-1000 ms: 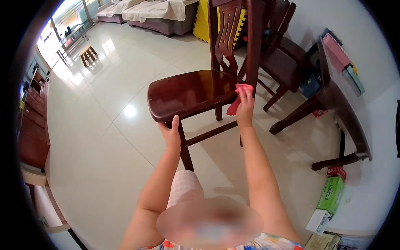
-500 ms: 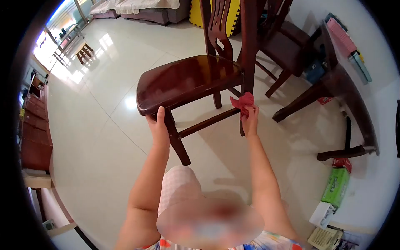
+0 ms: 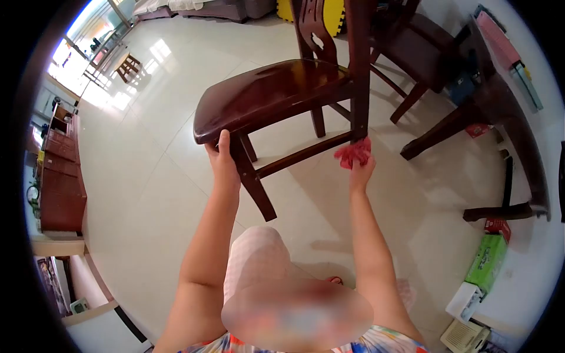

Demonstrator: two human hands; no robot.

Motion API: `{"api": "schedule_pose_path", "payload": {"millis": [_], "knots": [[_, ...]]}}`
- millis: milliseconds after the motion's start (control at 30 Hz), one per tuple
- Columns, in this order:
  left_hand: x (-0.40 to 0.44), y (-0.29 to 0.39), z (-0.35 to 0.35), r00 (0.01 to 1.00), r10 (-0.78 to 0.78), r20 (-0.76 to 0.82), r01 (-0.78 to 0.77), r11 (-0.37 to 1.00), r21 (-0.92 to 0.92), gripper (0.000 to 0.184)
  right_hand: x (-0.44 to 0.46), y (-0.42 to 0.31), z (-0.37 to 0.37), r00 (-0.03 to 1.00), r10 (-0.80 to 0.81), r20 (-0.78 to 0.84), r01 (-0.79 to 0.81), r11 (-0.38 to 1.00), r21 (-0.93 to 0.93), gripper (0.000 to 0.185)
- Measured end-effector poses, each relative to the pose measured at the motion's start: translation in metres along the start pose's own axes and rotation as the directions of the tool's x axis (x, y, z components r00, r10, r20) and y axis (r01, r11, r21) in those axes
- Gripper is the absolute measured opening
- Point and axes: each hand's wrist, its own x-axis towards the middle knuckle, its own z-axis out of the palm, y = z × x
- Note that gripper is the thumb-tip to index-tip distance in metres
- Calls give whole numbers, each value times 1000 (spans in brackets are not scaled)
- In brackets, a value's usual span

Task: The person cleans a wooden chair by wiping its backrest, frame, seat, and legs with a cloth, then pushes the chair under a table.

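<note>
A dark reddish-brown wooden chair with a glossy seat is tilted in front of me. My left hand grips the seat's front edge beside the near front leg, thumb up on the rim and fingers hidden beneath. A crumpled red cloth is in my right hand, whose fingers are closed on it. The cloth is pressed around the lower end of a rear chair leg, just below the side rail, and covers that end.
A second dark chair and a curved table leg stand at the right. A green package and a white box lie along the right wall. Farther off are a small stool and a red-brown cabinet.
My right hand and the cloth have slid down the rear leg to its lower end. The view has shifted slightly, and the left hand keeps its hold on the seat.
</note>
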Motion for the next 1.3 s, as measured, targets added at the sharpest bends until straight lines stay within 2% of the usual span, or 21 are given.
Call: {"api": "schedule_pose_path", "payload": {"millis": [33, 133, 200, 267, 300, 333, 367, 433, 533, 633, 733, 833, 867, 967, 1067, 1167, 1200, 1300], "knots": [[1, -1, 0, 1000, 8, -8, -8, 1000, 10, 65, -5, -33, 13, 997, 1, -72, 5, 996, 90, 39], [1, 4, 6, 1000, 5, -20, -5, 1000, 13, 66, -23, -95, 40, 980, -191, 46, 189, 981, 52, 36], [5, 0, 3, 1000, 8, -13, -7, 1000, 14, 65, -56, -130, 60, 934, -263, 241, 237, 962, 132, 36], [6, -2, 3, 1000, 12, -6, -12, 1000, 9, 66, -102, -144, 83, 826, -395, 403, 374, 918, 133, 35], [6, -1, 2, 1000, 11, -2, -11, 1000, 12, 66, -125, -149, 92, 766, -439, 469, 370, 898, 238, 34], [5, 0, 3, 1000, 10, 2, -10, 1000, 13, 66, -148, -158, 97, 714, -408, 569, 329, 913, 241, 36], [5, 0, 4, 1000, 8, 6, -8, 1000, 14, 66, -160, -172, 100, 671, -472, 572, 353, 881, 314, 37], [4, 4, 7, 1000, -18, 11, 18, 1000, -18, 63, -157, -170, 106, 676, -468, 569, 397, 882, 253, 36], [5, 7, 8, 999, -49, -5, 49, 999, 8, 60, -153, -167, 102, 576, -572, 584, 499, 812, 303, 36], [7, 8, 9, 999, -46, -17, 46, 998, 43, 60, -145, -182, 106, 572, -614, 545, 480, 788, 385, 37], [4, 15, 6, 994, -104, 37, 105, 994, -10, 61, -137, -202, 126, 510, -626, 590, 538, 767, 349, 35], [1, 24, 0, 988, -150, 33, 145, 980, 137, 63, -141, -195, 120, 431, -556, 711, 617, 756, 217, 33], [-2, 28, 1, 985, -174, 14, 171, 976, 137, 64, -142, -193, 116, 405, -597, 693, 656, 717, 234, 33], [-4, 32, -3, 979, -204, -1, 201, 961, 190, 64, -145, -183, 94, 330, -513, 793, 685, 708, 172, 33], [-12, 44, -10, 952, -305, 10, 292, 921, 256, 71, -145, -181, 66, 327, -305, 894, 634, 773, 32, 24], [-21, 73, -11, 874, -487, -10, 464, 827, 318, 76, -128, -227, 31, 478, -68, 876, 458, 870, -182, 15], [-27, 81, -12, 833, -553, -25, 528, 780, 335, 78, -124, -238, 17, 551, -90, 829, 435, 879, -194, 10], [-42, 74, -38, 656, -751, -71, 719, 594, 361, 82, -118, -257, -31, 606, 68, 793, 417, 821, -389, 18]]}}
